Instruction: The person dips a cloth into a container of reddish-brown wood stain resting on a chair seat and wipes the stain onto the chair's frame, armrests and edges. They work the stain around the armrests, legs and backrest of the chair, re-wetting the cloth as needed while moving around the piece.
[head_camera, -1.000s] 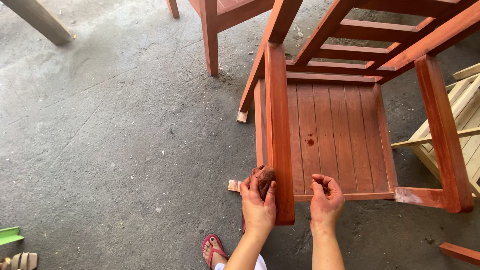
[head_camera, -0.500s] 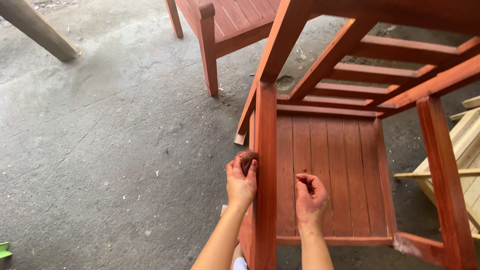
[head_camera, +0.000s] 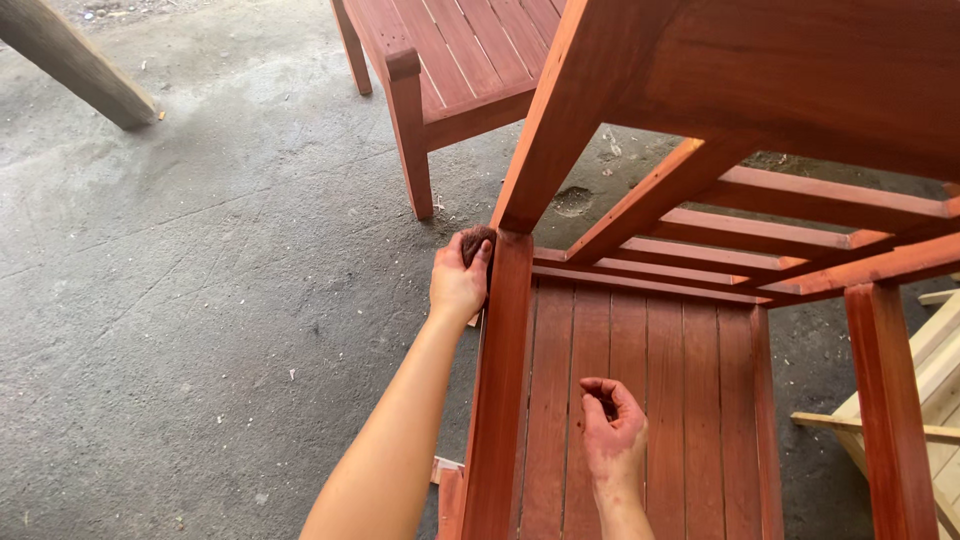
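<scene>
A red-brown stained wooden chair (head_camera: 650, 380) stands in front of me, its slatted seat below and its arm rail (head_camera: 500, 400) running toward me. My left hand (head_camera: 458, 282) presses a dark stained rag wad (head_camera: 478, 240) against the far end of that rail, where it meets the upright post. My right hand (head_camera: 612, 432) hovers over the seat slats with its stained fingers curled loosely; whether it pinches anything is unclear.
A second stained chair (head_camera: 440, 70) stands at the back on the grey concrete floor (head_camera: 200, 300). A thick wooden post (head_camera: 75, 65) leans at the far left. Pale unstained wood pieces (head_camera: 930, 400) lie at the right edge.
My left hand has slid the rag along the arm rail away from me, from its near end to the far post. My view has moved in closer over the chair.
</scene>
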